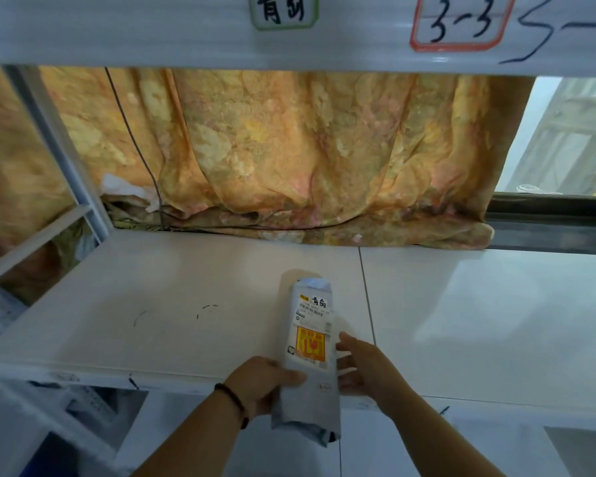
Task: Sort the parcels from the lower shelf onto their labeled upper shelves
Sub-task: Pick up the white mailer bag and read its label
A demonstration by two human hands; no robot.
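Left hand (262, 383) clamped on grey parcel (308, 359) lower centre, right hand (365, 368) loose alongside. Tip: match handwritten characters to green shelf tag (283, 10) top centre, slide flat onto shelf (186, 304).

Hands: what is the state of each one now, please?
Left hand: closed, holding the parcel.
Right hand: open, fingers against the parcel's side.

A long grey parcel (308, 370) with a printed label and yellow sticker lies lengthwise across the white shelf (172, 304) front edge.

A parcel sorting room: white shelving (186, 304) carries handwritten bay labels such as "3-3" (461, 22), and a grey mail bag (310, 339) bears a shipping label.
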